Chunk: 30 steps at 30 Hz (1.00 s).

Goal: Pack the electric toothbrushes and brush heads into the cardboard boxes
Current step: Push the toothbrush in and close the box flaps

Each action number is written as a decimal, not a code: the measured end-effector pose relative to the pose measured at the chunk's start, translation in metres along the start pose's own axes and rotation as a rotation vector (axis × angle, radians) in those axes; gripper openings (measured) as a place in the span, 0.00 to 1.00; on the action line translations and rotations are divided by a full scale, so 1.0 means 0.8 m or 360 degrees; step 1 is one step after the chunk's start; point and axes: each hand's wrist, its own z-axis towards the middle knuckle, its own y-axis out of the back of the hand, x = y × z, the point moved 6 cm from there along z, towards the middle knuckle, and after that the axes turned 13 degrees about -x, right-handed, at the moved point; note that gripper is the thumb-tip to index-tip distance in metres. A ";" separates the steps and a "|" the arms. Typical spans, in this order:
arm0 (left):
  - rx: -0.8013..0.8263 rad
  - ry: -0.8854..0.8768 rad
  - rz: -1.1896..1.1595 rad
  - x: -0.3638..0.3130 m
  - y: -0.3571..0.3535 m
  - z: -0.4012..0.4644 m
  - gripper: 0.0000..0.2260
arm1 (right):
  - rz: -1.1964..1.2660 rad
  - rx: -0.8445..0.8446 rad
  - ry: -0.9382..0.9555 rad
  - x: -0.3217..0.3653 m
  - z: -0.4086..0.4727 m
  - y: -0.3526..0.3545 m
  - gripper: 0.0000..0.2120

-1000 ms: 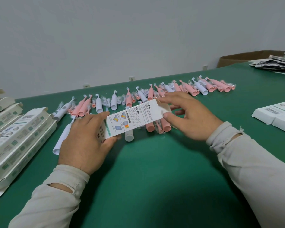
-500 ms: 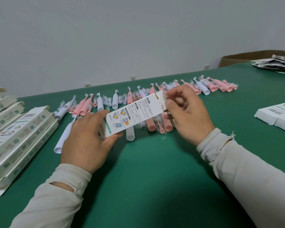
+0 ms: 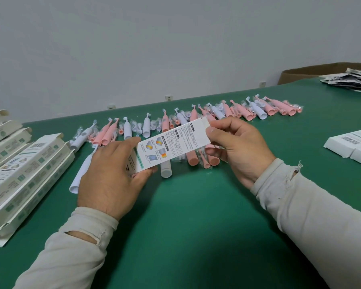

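Head view: I see my left hand (image 3: 111, 180) and right hand (image 3: 241, 151) gripping a white box (image 3: 171, 146) by its ends, above the toothbrushes (image 3: 196, 126); its print is too small to read.

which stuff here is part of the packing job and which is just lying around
In the job: box held by left hand and right hand; toothbrushes and bagged brush heads; open boxes at left; flat boxes at right.

Lying about: paper pile; brown carton.
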 end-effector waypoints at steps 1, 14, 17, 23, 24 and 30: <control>0.0007 0.0001 0.0003 0.000 -0.001 0.000 0.28 | 0.0019 -0.0007 -0.0025 -0.002 0.000 0.000 0.05; 0.0159 -0.0064 -0.0503 -0.035 -0.023 -0.020 0.32 | 0.0148 -0.0440 -0.0056 -0.009 -0.002 0.011 0.14; 0.0116 -0.0094 -0.0591 -0.055 -0.028 -0.025 0.33 | -0.0202 -0.0536 -0.0046 -0.011 -0.021 0.010 0.20; 0.0095 -0.0431 -0.0832 -0.097 -0.030 -0.037 0.42 | -0.0578 -0.0379 -0.0178 -0.012 -0.082 -0.036 0.39; 0.0138 -0.0456 -0.0905 -0.102 -0.032 -0.041 0.44 | -0.0585 -0.0402 -0.0199 -0.009 -0.085 -0.031 0.36; 0.0179 -0.0525 -0.1016 -0.107 -0.028 -0.050 0.33 | -0.0912 -0.0765 0.0050 0.064 -0.040 0.079 0.29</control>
